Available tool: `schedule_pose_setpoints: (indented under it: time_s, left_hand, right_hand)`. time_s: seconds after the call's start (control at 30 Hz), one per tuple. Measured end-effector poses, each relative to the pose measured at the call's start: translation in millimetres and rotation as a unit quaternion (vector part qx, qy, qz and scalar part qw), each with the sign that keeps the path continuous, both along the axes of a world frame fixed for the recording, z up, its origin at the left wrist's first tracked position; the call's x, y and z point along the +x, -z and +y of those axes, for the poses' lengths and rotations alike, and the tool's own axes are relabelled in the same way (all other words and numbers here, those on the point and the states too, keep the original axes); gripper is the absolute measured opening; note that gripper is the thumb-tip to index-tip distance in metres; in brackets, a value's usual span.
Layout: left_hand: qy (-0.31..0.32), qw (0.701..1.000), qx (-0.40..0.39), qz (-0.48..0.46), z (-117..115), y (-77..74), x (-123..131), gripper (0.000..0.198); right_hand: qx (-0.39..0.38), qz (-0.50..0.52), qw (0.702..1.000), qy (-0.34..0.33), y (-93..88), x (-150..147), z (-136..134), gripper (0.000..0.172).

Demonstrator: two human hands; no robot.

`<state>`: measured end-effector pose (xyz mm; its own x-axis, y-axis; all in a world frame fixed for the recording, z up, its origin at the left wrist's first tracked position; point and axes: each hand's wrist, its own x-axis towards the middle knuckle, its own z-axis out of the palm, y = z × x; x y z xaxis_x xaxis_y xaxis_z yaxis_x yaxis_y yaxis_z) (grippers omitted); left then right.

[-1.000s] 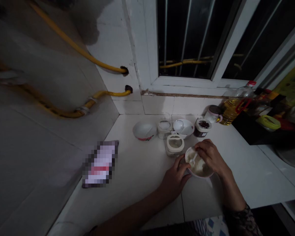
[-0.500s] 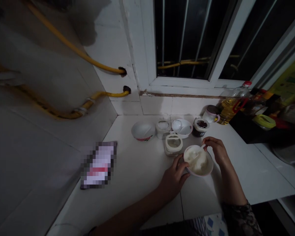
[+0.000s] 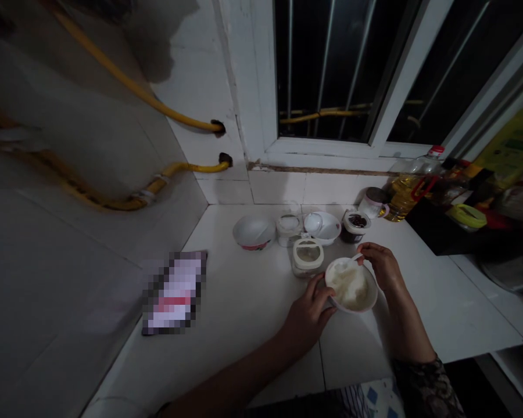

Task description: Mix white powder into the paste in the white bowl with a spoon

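Observation:
A white bowl (image 3: 371, 297) with a pale, milky mixture in it is tilted a little toward me. My left hand (image 3: 310, 309) grips its left rim, thumb on the edge and fingers against the side. Over the far right rim, my right hand (image 3: 381, 264) pinches the handle of a white spoon (image 3: 356, 256); the spoon's tip is down in the mixture. Just behind the bowl stands a square jar (image 3: 308, 258) with a pale lid. Whether the bowl rests on the counter or is slightly lifted, I cannot tell.
Along the back stand a shallow bowl (image 3: 253, 233), a clear jar (image 3: 289, 231), a second white bowl (image 3: 329, 229) and a jar with dark contents (image 3: 355, 225). An oil bottle (image 3: 403, 194) is at the right. A blurred-out packet (image 3: 176, 293) lies on the left.
The spoon has shifted within the bowl, its bowl end now nearer the far left rim and deeper in the mixture. My right hand has moved slightly left; the left hand keeps its place.

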<state>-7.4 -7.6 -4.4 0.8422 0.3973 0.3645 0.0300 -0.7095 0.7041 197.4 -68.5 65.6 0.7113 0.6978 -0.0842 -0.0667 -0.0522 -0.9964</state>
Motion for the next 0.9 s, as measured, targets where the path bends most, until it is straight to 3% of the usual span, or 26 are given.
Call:
schedule_pose_setpoints:
  time_s: [0.17, 0.3, 0.37, 0.5, 0.57, 0.63, 0.8, 0.9]
  left_hand:
    - [-0.001, 1.0, 0.002, -0.002, 0, 1.0, 0, 0.022]
    - [-0.003, 1.0, 0.004, -0.003, -1, 1.4, 1, 0.023]
    - [-0.004, 1.0, 0.007, -0.001, -1, 0.3, 2, 0.024]
    - [-0.002, 1.0, 0.011, 0.001, -1, -1.0, 2, 0.023]
    - [-0.004, 1.0, 0.011, 0.0, -1, -0.3, 2, 0.023]
    - [-0.005, 1.0, 0.008, -0.004, -1, 0.9, 2, 0.024]
    - [-0.002, 1.0, -0.008, 0.001, -1, 1.6, 1, 0.023]
    - [-0.001, 1.0, -0.011, 0.015, 0, -0.2, 1, 0.023]
  right_hand:
    - [0.01, -0.034, 0.999, 0.008, -6.6, -18, 9, 0.016]
    - [0.031, -0.192, 0.981, -0.009, -8.3, -37, 15, 0.017]
    - [0.051, -0.326, 0.944, -0.026, -8.0, -44, 16, 0.015]
    - [0.081, -0.577, 0.797, -0.158, -8.0, -52, 16, 0.02]
    - [0.081, -0.628, 0.749, -0.196, -9.3, -53, 15, 0.025]
    - [0.086, -0.627, 0.755, -0.173, -11.4, -52, 13, 0.025]
    - [0.077, -0.511, 0.855, -0.052, -16.7, -29, -6, 0.015]
    - [0.03, -0.464, 0.885, -0.038, -17.0, -11, -20, 0.016]
